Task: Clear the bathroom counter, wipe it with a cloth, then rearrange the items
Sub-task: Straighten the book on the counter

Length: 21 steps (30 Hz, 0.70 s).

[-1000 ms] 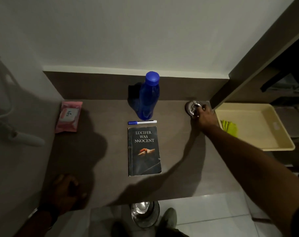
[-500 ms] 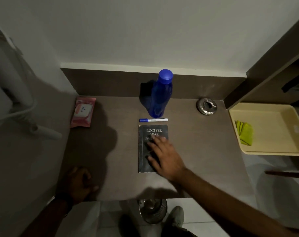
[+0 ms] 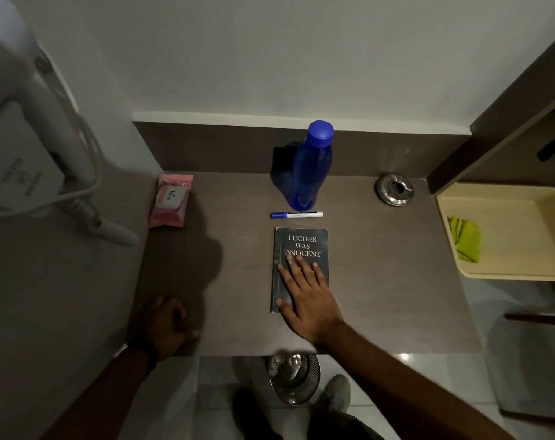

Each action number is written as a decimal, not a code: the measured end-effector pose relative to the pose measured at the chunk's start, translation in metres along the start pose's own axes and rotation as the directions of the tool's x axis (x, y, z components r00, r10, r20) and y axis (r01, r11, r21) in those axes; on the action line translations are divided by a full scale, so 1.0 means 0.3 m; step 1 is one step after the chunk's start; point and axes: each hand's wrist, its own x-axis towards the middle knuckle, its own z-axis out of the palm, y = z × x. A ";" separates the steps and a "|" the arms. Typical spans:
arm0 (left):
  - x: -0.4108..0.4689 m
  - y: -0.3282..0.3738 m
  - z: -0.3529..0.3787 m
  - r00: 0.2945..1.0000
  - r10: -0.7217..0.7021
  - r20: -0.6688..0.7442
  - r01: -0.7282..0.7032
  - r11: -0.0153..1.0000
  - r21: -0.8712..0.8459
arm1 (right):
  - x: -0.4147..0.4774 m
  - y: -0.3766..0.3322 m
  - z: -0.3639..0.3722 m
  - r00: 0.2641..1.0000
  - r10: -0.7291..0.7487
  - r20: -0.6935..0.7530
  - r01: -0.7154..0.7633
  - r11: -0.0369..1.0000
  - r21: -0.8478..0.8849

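Note:
A dark paperback book [image 3: 304, 241] lies flat in the middle of the brown counter [image 3: 381, 281]. My right hand [image 3: 304, 290] rests flat on its lower half, fingers spread. Behind the book lies a blue-capped marker [image 3: 297, 214], and behind that a blue bottle [image 3: 308, 166] stands upright. A pink wipes pack [image 3: 171, 201] lies at the back left, a round metal ashtray [image 3: 394, 189] at the back right. My left hand [image 3: 168, 325] rests curled on the counter's front left edge, holding nothing that I can see.
A cream tray [image 3: 524, 204] holding a green cloth [image 3: 465, 238] sits just right of the counter. A white wall-mounted hair dryer [image 3: 31, 147] with its cord hangs at the left. A metal bin [image 3: 293, 377] and my shoes are on the floor below the front edge.
My right hand left the ashtray at the back right and came down flat onto the book. The left hand stayed at the front left edge.

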 end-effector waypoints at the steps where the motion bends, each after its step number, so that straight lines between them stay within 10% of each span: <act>1: 0.000 0.001 -0.001 1.000 -0.001 0.000 0.001 1.000 0.001 | -0.003 -0.003 -0.003 1.000 0.005 0.008 -0.005 1.000 0.003; 11: 0.015 -0.048 0.007 0.999 -0.031 0.019 0.031 0.999 0.038 | 0.236 -0.286 -0.182 0.978 -0.034 -0.207 0.062 0.989 0.132; 21: 0.003 0.002 -0.013 0.997 -0.038 0.062 0.036 0.999 0.033 | 0.758 -0.655 -0.242 0.961 -0.258 0.100 0.246 0.962 0.115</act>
